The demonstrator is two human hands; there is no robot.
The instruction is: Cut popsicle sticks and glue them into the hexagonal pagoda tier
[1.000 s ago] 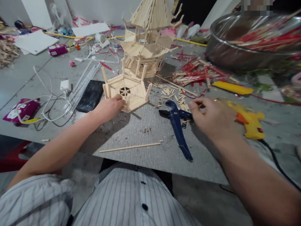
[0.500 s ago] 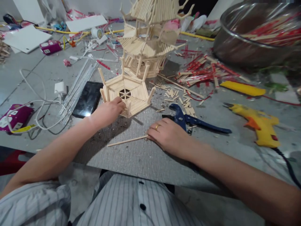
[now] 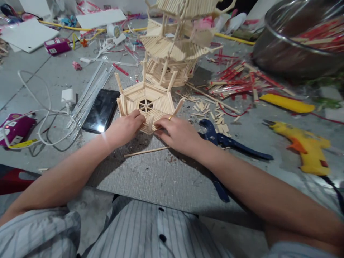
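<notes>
A hexagonal platform of wooden sticks (image 3: 147, 98) with upright posts lies on the grey board (image 3: 161, 172). My left hand (image 3: 125, 128) grips its near left edge, fingers curled over the rim. My right hand (image 3: 177, 133), with a ring on one finger, has its fingers closed on the near right edge of the same platform. A long thin wooden stick (image 3: 146, 151) lies on the board just below both hands. Blue cutting pliers (image 3: 228, 141) rest just right of my right hand.
A tall stick pagoda (image 3: 174, 43) stands behind the platform. A yellow glue gun (image 3: 303, 147) lies at the right, a black phone (image 3: 101, 110) and white charger cable (image 3: 48, 114) at the left. Red-and-wood sticks (image 3: 233, 84) and a metal bowl (image 3: 298, 43) sit at the back right.
My right hand left the pliers, passed over the long stick, and now holds the platform's near right edge. My left hand has stayed on the platform.
</notes>
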